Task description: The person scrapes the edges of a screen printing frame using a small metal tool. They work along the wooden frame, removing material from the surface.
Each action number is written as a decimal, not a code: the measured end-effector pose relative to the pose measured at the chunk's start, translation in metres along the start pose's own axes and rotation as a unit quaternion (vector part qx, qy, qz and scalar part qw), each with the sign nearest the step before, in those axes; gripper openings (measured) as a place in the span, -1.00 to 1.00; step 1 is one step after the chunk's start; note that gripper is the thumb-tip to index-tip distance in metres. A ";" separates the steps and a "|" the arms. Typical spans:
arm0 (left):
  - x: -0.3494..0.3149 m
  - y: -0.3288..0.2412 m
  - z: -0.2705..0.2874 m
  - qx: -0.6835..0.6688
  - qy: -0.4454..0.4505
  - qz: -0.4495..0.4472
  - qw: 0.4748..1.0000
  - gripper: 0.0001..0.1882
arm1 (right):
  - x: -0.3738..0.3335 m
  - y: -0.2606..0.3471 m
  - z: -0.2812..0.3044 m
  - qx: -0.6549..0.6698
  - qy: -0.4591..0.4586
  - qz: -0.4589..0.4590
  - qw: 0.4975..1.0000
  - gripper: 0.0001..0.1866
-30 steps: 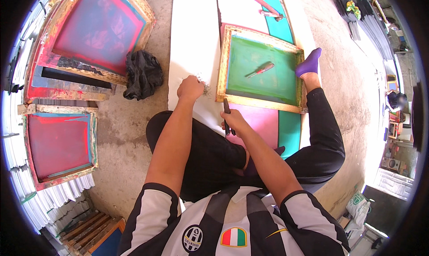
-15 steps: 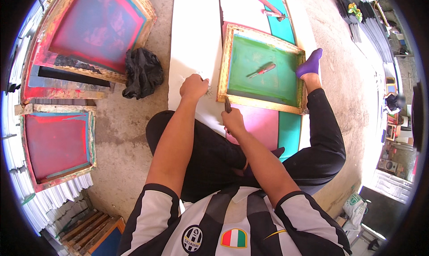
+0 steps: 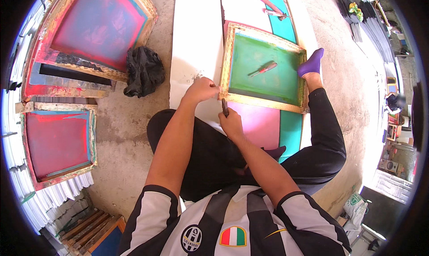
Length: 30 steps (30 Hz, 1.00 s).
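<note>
A concrete floor (image 3: 120,158) is spreading under everything; upon it a long white board (image 3: 196,28) is lying in front of the person, with a pink sheet (image 3: 254,126) and a teal strip (image 3: 290,129) showing to its right; at the far left, a large red-and-blue screen (image 3: 100,28) is leaning.

The green screen (image 3: 263,103), a mesh in a wooden frame, is lying beyond the hands and mostly to their right; its near left corner is coming nearest to them both, while its far side is staying well apart from them; a smaller red screen (image 3: 56,140) is resting at the left; a black plastic bag (image 3: 144,73) is sitting crumpled near the leaning one; a foot in a purple sock (image 3: 310,64) is standing just beside the right rail of the green screen.

The left hand (image 3: 202,91) is bending its fingers narrowly toward that near left corner; whether it is touching the wood or pinching something small, I cannot tell; the right hand (image 3: 231,122) is closing around a dark tool (image 3: 225,106), whose tip is pointing at the near rail, close to the same corner; a screwdriver (image 3: 263,68) is lying on the green mesh; small dark bits (image 3: 196,77) are lying scattered on the white board, just beyond the left hand.
</note>
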<state>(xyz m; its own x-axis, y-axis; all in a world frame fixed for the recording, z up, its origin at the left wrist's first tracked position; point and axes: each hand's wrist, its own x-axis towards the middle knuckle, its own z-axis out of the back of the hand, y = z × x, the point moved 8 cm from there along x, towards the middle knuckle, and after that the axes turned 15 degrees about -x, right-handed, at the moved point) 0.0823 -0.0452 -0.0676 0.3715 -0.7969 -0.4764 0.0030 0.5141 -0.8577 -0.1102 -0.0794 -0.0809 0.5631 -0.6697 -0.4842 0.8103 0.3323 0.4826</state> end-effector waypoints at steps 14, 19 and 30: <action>0.001 0.025 0.025 0.038 -0.134 0.011 0.990 -0.54 | 0.007 -0.002 -0.024 0.198 0.131 -0.013 0.971 -0.59; -0.002 0.016 0.029 0.044 -0.159 0.039 0.986 -0.50 | 0.027 -0.039 -0.014 0.035 0.147 -0.043 0.988 -0.53; 0.003 0.017 0.025 0.056 -0.119 0.062 0.989 -0.58 | 0.026 -0.015 0.011 -0.102 0.151 -0.062 0.981 -0.56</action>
<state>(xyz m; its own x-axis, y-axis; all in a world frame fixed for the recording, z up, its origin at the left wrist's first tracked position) 0.1068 -0.0309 -0.0784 0.5836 -0.6355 -0.5055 0.0423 0.6454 -0.7627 -0.1095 -0.1094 -0.0931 0.4558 -0.4955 -0.7394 0.8738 0.4074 0.2656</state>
